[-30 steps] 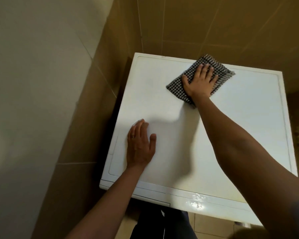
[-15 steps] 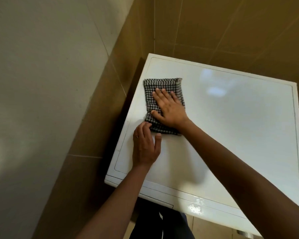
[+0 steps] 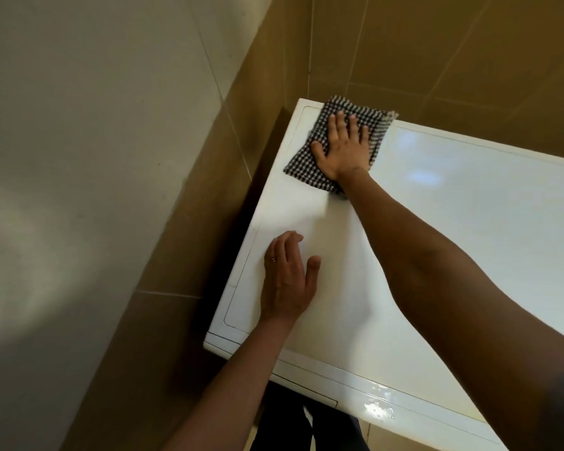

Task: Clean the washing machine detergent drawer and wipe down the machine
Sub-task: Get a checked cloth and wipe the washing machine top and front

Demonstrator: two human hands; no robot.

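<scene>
Compared with half a second ago, the left hand (image 3: 287, 281) is staying flat on the near left part of the glossy white top panel of the washing machine (image 3: 469, 242), fingers straight and close together, holding nothing, a thin ring (image 3: 273, 259) showing on one finger. The folded black-and-white checked cloth (image 3: 302, 166) is no longer lying just beyond those fingertips. It is now sitting in the far left corner of the panel, well apart from the left hand, with one frayed corner reaching the back edge by the beige tiled wall (image 3: 437, 53). The right hand (image 3: 342, 148) is travelling with it and is pressing down on it with the palm flat and the fingers spread and straight, gripping nothing. The middle of the cloth is being covered by that hand, and its near corner is disappearing under the wrist. The right forearm is blocking a diagonal band of the panel, and the frame is cutting off the panel's right side. The machine's front is showing only as a thin strip below the near edge, so the detergent drawer cannot be made out. The cloth is lying directly beneath the right hand, sticking out beyond the fingertips and past the thumb on the left.
</scene>
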